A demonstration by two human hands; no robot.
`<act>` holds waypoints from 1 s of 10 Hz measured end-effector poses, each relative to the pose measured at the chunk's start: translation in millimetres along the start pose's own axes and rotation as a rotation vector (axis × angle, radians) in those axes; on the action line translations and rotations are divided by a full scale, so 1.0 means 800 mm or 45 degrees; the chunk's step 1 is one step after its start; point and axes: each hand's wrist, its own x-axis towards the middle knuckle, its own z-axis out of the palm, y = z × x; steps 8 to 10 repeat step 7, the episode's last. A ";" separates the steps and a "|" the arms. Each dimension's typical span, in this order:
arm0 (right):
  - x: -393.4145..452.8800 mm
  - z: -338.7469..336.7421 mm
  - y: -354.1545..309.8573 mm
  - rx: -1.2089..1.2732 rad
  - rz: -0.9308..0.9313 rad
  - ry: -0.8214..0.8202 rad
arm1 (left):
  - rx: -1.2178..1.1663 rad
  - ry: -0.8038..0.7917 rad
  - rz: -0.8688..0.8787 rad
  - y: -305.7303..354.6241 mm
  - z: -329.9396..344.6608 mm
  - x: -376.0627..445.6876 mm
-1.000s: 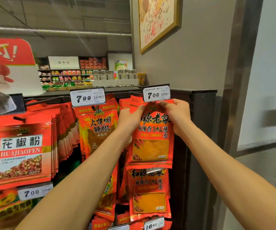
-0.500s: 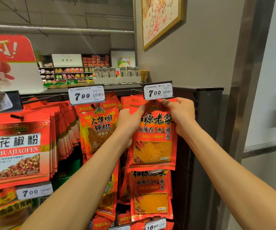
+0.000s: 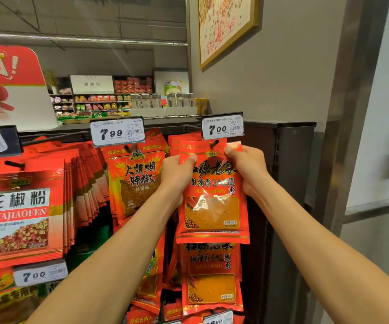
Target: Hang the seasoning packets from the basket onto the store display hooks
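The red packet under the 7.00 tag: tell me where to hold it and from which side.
Pinch the red packet at its two upper edges, from left and right, as the left hand and right hand do. It is flat and floppy, and that leaves its top hole clear for the hook.

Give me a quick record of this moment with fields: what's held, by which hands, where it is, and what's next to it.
held: seasoning packet
left hand: grips packet's upper left edge
right hand: grips packet's upper right edge
hook: its tip shows through the packet's top hole
tag above: 7.00 price tag
neighbour: chili packets on the left
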 end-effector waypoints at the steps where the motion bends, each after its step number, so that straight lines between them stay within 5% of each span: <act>1: 0.036 0.019 0.009 -0.085 0.062 0.041 | 0.042 0.042 -0.024 -0.011 0.003 0.034; 4: 0.111 0.057 0.023 -0.328 0.120 0.110 | 0.202 0.144 -0.099 -0.010 0.015 0.100; 6: 0.042 0.011 0.020 -0.722 -0.201 0.295 | 0.190 0.150 -0.015 -0.034 -0.036 0.042; 7: -0.009 -0.001 0.007 -0.405 -0.194 0.260 | 0.042 0.140 0.045 -0.029 -0.079 0.008; 10: -0.009 -0.001 0.007 -0.405 -0.194 0.260 | 0.042 0.140 0.045 -0.029 -0.079 0.008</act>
